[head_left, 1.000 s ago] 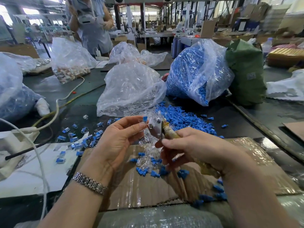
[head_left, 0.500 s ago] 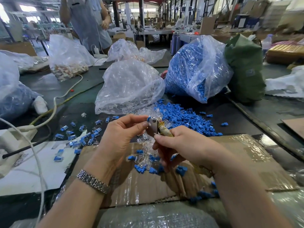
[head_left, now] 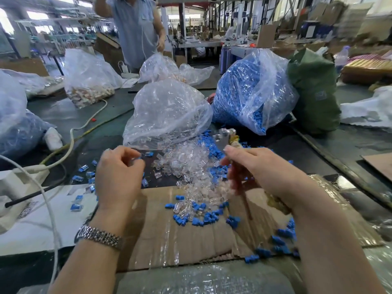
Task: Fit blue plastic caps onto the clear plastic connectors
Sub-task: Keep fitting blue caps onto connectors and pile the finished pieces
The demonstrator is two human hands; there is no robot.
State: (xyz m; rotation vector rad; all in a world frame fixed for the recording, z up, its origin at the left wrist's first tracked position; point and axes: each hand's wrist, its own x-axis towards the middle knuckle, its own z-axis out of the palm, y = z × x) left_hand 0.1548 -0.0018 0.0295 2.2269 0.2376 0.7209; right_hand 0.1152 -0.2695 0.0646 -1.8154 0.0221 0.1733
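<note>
Since the earlier frames the two hands have been drawn apart, where half a second ago they were met over the pile. The left hand (head_left: 118, 172) is now curled loosely to the left, fingers bent around something small and clear with blue at its tip; what exactly is pinched cannot be told. The right hand (head_left: 254, 170) is closed on a tool (head_left: 228, 137) whose metal head is raised above the thumb.

Between the hands, clear plastic connectors (head_left: 186, 164) are heaped across the far edge of a taped cardboard sheet (head_left: 169, 236), with blue plastic caps (head_left: 199, 217) scattered at the heap's near side and more to the right. Capped pieces (head_left: 83, 168) are strewn left of the left hand, on the dark counter (head_left: 63, 115).

No brand or writing can be read; a pale label on the green sack (head_left: 316, 90) is blurred. Behind the heap the way is closed off by a clear bag (head_left: 167, 111) and a bag of blue caps (head_left: 250, 90). Bare cardboard is left open near the body.
</note>
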